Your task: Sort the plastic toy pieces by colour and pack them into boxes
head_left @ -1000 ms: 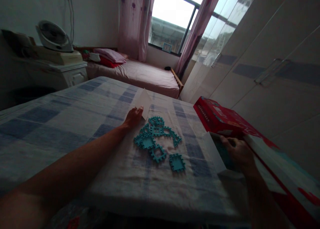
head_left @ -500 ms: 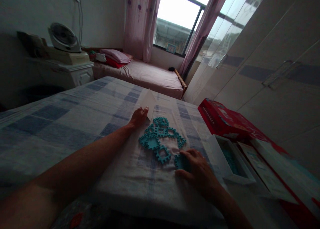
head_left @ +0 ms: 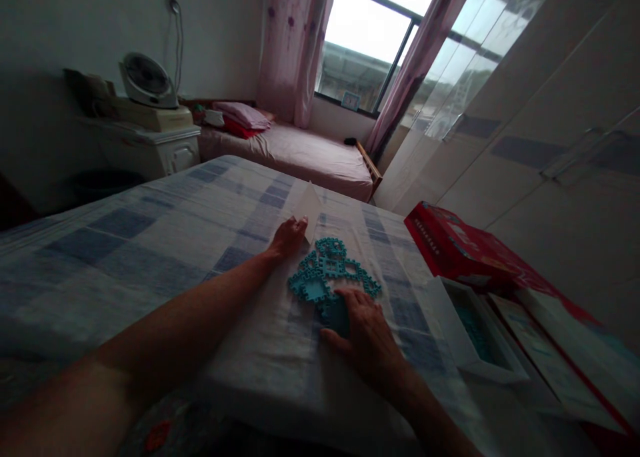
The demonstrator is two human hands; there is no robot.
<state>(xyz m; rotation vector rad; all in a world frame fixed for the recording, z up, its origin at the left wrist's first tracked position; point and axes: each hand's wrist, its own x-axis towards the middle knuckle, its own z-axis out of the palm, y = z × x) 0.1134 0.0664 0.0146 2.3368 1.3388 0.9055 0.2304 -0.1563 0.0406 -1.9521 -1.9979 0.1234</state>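
Note:
My left hand is closed on the near edge of a pale card, which stands tilted above the cloth. In front of it lies a loose pile of teal interlocking plastic pieces, some square frames and some solid, all with notched edges. My right hand grips a solid teal square tile between thumb and fingers, at the near side of the pile. The tile overlaps or touches the nearest pieces; its right part is hidden under the hand.
A blue-and-white checked cloth covers the table. On the right stand a red box and a white open tray holding more teal pieces, beside a flat board. Beyond the table is a bed.
My right hand has moved left with the teal tile, from beside the pile up against its near pieces. The left hand still holds the card. The view has shifted slightly.

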